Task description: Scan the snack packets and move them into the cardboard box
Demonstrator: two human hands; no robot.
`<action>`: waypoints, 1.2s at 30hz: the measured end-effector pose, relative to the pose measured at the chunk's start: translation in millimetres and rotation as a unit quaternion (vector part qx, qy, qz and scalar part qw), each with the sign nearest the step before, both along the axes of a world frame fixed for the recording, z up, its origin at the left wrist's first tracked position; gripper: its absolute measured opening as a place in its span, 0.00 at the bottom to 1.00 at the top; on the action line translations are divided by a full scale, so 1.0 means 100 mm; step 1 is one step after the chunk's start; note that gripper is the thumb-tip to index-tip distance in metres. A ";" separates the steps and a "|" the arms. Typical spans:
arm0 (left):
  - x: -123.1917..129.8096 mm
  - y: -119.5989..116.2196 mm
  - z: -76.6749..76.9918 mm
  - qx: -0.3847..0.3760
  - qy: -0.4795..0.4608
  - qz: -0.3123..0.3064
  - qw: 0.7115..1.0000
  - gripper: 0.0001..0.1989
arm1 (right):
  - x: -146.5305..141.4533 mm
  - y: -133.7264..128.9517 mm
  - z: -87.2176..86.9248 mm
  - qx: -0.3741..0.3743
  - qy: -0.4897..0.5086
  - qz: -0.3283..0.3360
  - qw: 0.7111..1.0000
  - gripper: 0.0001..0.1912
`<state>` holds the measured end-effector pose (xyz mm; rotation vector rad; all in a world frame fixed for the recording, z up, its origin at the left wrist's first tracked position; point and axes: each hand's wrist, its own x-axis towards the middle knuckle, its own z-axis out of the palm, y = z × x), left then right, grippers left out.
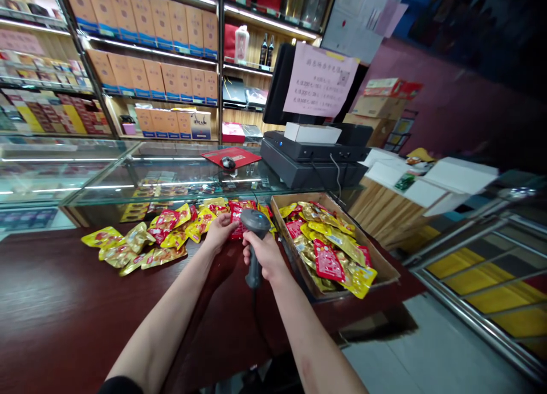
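Note:
My right hand (265, 253) is wrapped round the handle of a dark grey barcode scanner (255, 220), whose head faces away from me over the counter. Just left of it, my left hand (221, 232) has its fingers closed at the edge of a red snack packet (237, 213); the scanner hides part of that packet. Loose yellow, gold and red snack packets (164, 226) lie in a spread pile left of my hands. To the right, a shallow cardboard box (387, 271) is heaped with similar packets (329, 260).
The dark red wooden counter (55, 303) lies below a glass display case (171, 155). On the glass are a mouse (228, 162), a red mat (245, 155) and a black cash drawer (290, 160) with a monitor (280, 81). A metal rail (482, 320) stands at right.

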<state>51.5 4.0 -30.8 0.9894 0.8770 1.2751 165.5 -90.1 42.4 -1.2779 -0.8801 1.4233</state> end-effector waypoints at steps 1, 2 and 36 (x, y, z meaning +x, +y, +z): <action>0.00 0.00 0.00 0.001 -0.002 0.001 1.000 0.22 | 0.00 0.00 0.01 0.002 0.003 0.000 1.000 0.10; 0.00 0.01 -0.01 0.002 -0.004 0.001 1.000 0.22 | 0.00 0.01 0.02 0.002 0.005 0.000 1.000 0.10; 0.02 -0.09 0.18 -0.030 0.011 -0.014 0.999 0.22 | 0.06 0.07 0.06 0.073 -0.050 -0.122 0.989 0.07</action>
